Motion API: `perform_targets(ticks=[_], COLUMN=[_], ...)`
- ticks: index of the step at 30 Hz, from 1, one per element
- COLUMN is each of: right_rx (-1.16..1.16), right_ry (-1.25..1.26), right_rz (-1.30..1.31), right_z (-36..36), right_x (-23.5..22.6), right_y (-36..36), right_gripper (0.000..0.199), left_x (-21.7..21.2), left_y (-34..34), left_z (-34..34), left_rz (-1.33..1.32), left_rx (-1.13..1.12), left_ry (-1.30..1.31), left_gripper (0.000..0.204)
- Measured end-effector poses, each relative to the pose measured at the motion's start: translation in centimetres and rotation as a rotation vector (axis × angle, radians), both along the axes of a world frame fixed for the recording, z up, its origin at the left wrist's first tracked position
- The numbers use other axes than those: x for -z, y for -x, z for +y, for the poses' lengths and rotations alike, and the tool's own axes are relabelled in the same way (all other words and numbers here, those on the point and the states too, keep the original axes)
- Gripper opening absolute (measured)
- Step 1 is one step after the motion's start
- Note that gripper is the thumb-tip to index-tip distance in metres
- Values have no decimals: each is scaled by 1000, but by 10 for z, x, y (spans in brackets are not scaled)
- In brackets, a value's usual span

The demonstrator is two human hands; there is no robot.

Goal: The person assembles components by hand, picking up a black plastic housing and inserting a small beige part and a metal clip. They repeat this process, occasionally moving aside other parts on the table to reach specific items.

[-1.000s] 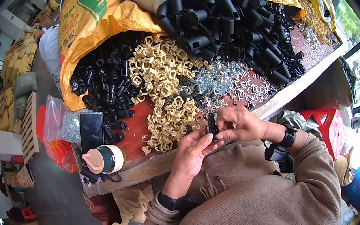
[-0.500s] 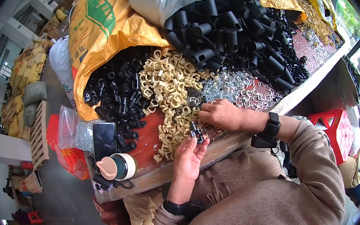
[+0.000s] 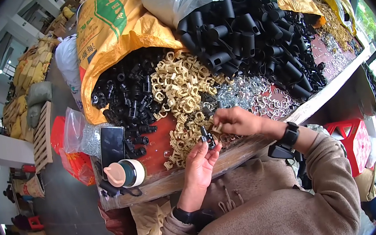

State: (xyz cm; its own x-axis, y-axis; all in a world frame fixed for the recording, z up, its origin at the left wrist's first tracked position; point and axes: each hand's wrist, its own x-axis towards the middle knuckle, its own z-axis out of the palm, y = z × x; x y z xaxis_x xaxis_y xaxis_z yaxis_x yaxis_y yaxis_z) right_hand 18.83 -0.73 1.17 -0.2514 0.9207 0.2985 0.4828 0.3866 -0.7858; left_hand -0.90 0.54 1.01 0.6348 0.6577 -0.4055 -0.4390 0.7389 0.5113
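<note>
Left hand (image 3: 200,159) pinches a small black fitting (image 3: 208,139) between thumb and fingers, its narrow end pointing up, while the right hand (image 3: 240,121), fingers curled, grips a gold clip (image 3: 217,128) at its fingertips just to the right of the fitting; whether the two pieces touch cannot be told. Both hands work near the wooden table edge (image 3: 167,183), which slants up toward the right beneath the right forearm. Gold clips in a heap (image 3: 180,86) crowd the far side of the left hand, with silver hooks (image 3: 272,103) beyond the right. Bare red tabletop (image 3: 165,131) shows between the heap and a dark phone (image 3: 112,144), beside a lidded cup (image 3: 136,172); on the near side, space opens between the forearms, over the person's lap.
</note>
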Motion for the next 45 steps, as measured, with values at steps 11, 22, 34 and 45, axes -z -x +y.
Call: perform_targets(ticks=[11, 22, 34, 45], right_rx=[88, 85, 201, 103], right_ry=[483, 138, 251, -149], right_rz=[899, 469, 563, -690], right_z=[-24, -29, -43, -45], right_x=[-13, -25, -32, -4], right_y=[17, 23, 31, -13], right_gripper=[11, 24, 15, 13], left_x=[-3, -8, -7, -7], left_y=[-8, -9, -6, -8], left_z=[-5, -12, -9, 10], left_rz=[-9, -33, 36, 359], left_rx=[50, 84, 130, -22], left_ry=[18, -14, -51, -583], left_gripper=[9, 14, 18, 26])
